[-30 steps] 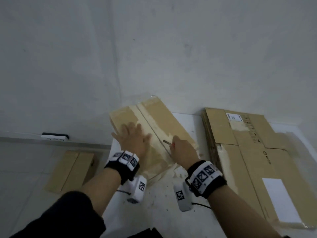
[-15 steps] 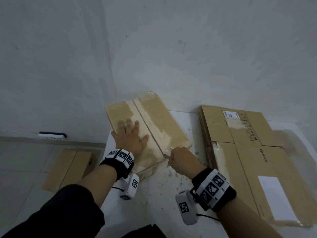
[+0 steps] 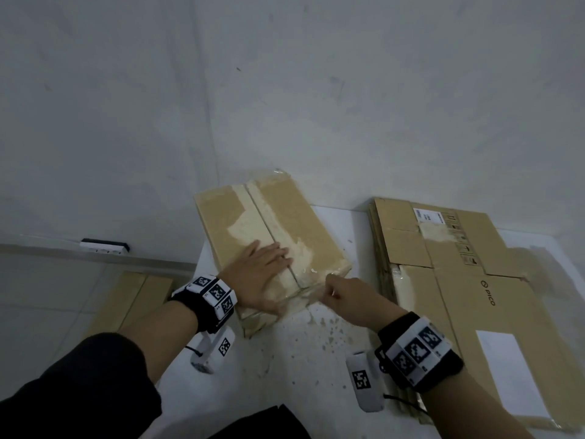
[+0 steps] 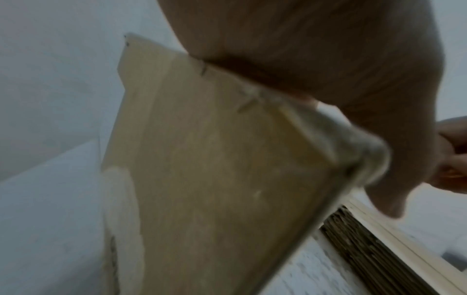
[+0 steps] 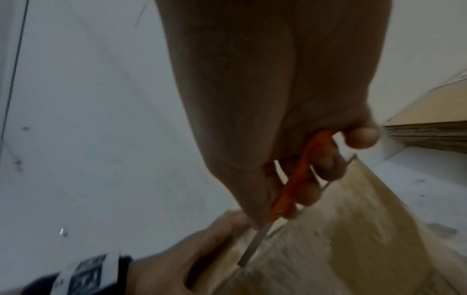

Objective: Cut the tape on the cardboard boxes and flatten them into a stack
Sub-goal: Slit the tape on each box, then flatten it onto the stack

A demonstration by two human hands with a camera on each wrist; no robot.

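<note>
A taped cardboard box (image 3: 285,223) stands on the white table (image 3: 285,359), its far end near the wall. My left hand (image 3: 259,274) lies flat on the box top with fingers straight, across the centre seam. My right hand (image 3: 351,296) grips an orange-handled cutter (image 5: 295,179) at the box's near right edge. The cutter's thin metal blade (image 5: 252,247) points at the tape on the box's near face. In the left wrist view the box side (image 4: 215,169) fills the frame under my left palm (image 4: 316,49).
A stack of flattened cardboard (image 3: 468,286) lies on the table to the right, reaching the near edge. Another flat box (image 3: 133,302) lies on the floor at left, beside a power strip (image 3: 104,245). Cardboard crumbs (image 3: 329,331) dot the table.
The box has turned and come nearer. My left hand has shifted right across the seam. My right hand has drawn the cutter off the seam's end to the box's near edge.
</note>
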